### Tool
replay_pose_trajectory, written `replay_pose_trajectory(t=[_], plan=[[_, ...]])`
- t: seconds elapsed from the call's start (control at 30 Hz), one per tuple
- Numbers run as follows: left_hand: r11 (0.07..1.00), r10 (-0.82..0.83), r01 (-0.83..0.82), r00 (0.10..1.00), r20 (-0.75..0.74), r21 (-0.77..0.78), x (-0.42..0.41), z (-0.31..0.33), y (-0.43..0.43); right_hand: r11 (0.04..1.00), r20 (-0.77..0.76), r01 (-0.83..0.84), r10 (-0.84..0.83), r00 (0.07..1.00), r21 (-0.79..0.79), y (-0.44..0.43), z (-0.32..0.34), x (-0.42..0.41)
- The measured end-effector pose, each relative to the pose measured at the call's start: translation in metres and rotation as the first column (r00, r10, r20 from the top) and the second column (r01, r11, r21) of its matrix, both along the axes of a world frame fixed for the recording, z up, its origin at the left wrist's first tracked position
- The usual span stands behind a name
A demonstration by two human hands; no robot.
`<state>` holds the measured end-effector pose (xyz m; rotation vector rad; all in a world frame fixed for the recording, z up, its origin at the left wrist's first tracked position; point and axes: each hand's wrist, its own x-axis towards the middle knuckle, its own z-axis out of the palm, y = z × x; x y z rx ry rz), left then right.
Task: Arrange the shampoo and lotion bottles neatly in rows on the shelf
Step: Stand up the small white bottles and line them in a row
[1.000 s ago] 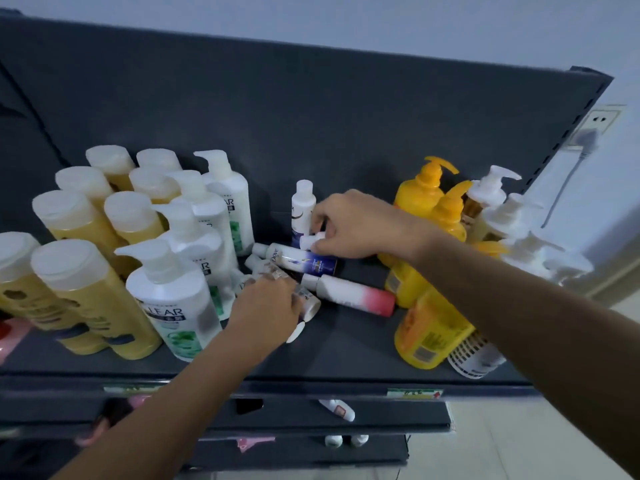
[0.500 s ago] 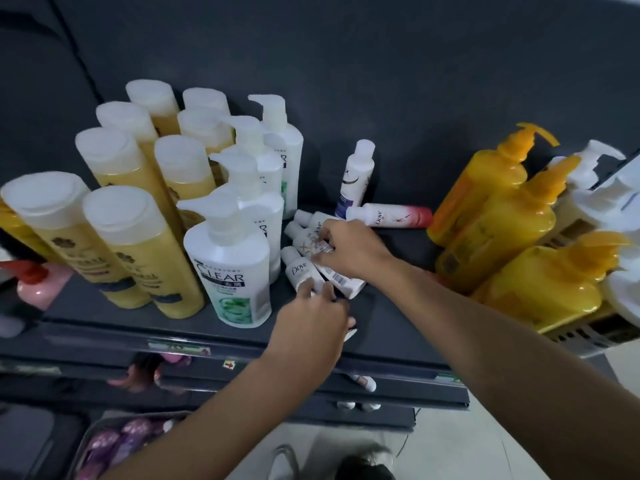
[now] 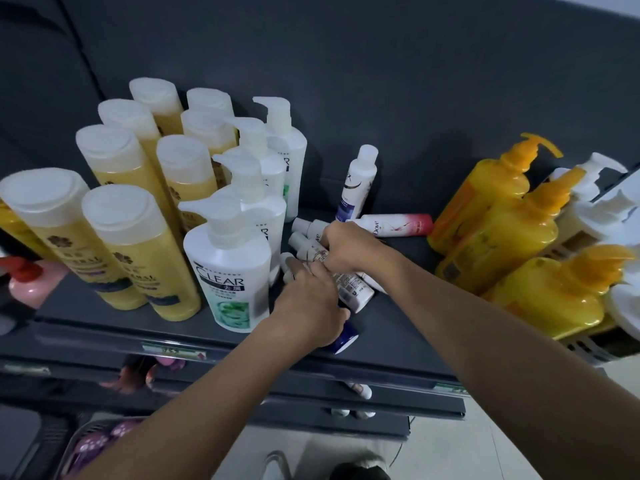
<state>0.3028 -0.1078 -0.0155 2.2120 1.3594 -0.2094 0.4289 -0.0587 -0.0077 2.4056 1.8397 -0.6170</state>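
Note:
Several small white travel bottles lie in a heap at the middle of the dark shelf. My right hand is curled over the top of the heap, gripping one of them. My left hand is closed around a small bottle with a blue end near the shelf's front edge. One small white and purple bottle stands upright behind the heap. A pink and white Dove bottle lies on its side to the right of my right hand.
Tall yellow bottles with white caps and white Clear pump bottles stand in rows at the left. Yellow pump bottles and white pump bottles crowd the right. A pink pump bottle sits far left. Lower shelves hold small bottles.
Both hands have closed in on the heap of small bottles. My left hand has taken hold of the blue-ended bottle. The view has tilted down and nearer.

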Motion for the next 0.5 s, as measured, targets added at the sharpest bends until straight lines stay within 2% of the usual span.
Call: replay_pose_trajectory(t=[0.13, 0.3, 0.4, 0.5], plan=[[0.997, 0.069, -0.068, 0.997, 0.028, -0.047, 0.005, -0.003, 0.002, 0.998, -0.077, 0.063, -0.062, 0.995, 0.013, -0.001, 0.000, 0.003], [0.980, 0.158, -0.137, 0.976, 0.147, -0.144, 0.008, -0.008, 0.005, 0.987, -0.171, 0.133, -0.115, 0.979, 0.093, -0.011, 0.012, 0.016], [0.976, 0.150, -0.128, 0.982, 0.116, -0.175, 0.012, -0.008, 0.012, 0.977, -0.300, 0.176, -0.134, 0.945, 0.117, -0.022, 0.028, 0.032], [0.972, 0.120, -0.098, 0.988, 0.093, -0.215, 0.015, -0.007, 0.020, 0.982, -0.346, 0.147, -0.098, 0.933, 0.119, -0.035, 0.038, 0.044]])
